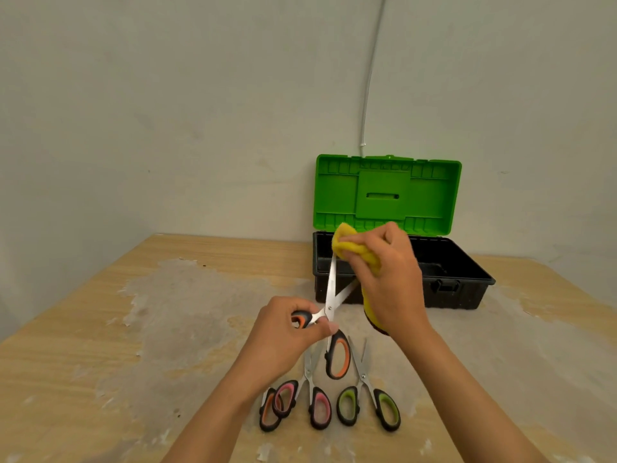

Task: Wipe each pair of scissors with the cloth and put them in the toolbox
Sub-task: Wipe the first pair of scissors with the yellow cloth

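Observation:
My left hand (287, 332) holds a pair of orange-handled scissors (338, 357) by one handle, blades spread and pointing up. My right hand (390, 279) pinches a yellow cloth (345, 243) around the tip of the upright blade. Behind them stands the toolbox (467, 279), black with its green lid (387, 193) raised. On the table below my hands lie a pink-handled pair (315, 401), a green-handled pair (370, 401) and another orange-handled pair (268, 411), partly hidden by my left forearm.
The wooden table (100, 345) has a worn, peeling top. A wall rises directly behind the toolbox, with a thin cable (367, 95) running down it.

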{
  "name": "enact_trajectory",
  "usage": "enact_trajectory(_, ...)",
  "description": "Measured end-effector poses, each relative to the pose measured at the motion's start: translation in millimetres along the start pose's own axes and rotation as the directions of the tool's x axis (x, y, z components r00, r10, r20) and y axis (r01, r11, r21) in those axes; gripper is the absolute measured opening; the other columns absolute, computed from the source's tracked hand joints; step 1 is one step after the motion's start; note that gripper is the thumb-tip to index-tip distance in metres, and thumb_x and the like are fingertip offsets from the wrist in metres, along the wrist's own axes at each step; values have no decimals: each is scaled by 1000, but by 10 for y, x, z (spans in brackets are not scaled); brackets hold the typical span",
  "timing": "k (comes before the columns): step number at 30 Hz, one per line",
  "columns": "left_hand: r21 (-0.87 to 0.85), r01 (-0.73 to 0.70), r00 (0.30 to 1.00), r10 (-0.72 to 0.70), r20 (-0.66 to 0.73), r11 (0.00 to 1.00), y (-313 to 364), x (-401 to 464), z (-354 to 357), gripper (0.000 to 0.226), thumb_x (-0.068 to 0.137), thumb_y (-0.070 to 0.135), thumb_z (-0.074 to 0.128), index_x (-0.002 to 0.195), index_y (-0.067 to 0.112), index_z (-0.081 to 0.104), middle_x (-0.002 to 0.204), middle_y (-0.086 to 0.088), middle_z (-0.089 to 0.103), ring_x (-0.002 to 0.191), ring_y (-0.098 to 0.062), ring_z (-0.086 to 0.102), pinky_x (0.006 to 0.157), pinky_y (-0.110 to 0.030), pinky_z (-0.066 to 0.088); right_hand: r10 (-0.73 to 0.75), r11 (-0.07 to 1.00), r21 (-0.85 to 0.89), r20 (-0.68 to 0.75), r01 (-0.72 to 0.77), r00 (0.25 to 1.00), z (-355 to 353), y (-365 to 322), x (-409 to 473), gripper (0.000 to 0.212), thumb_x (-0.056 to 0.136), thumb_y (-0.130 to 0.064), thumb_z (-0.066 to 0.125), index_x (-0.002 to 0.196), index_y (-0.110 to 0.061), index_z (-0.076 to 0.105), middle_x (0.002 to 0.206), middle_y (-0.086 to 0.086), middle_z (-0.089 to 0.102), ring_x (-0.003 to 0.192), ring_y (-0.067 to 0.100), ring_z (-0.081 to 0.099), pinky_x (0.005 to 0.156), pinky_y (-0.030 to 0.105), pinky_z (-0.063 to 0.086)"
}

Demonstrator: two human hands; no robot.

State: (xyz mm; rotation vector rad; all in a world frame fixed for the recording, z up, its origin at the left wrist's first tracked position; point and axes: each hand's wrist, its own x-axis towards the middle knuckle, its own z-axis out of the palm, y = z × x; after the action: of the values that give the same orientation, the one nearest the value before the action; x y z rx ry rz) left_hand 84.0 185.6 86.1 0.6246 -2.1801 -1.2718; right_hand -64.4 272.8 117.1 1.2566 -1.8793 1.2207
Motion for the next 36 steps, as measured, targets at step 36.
enact_trajectory(36,41,-59,998,59,-14,997,90,-27,92,23,74,30,79,64,24,58,44,14,41,42,1,42,48,-9,32,-83,997,-2,9,83,997,-26,63,-52,26,88,-37,62,106,-21,71,97,-1,51,89,12,47,64,25,44)
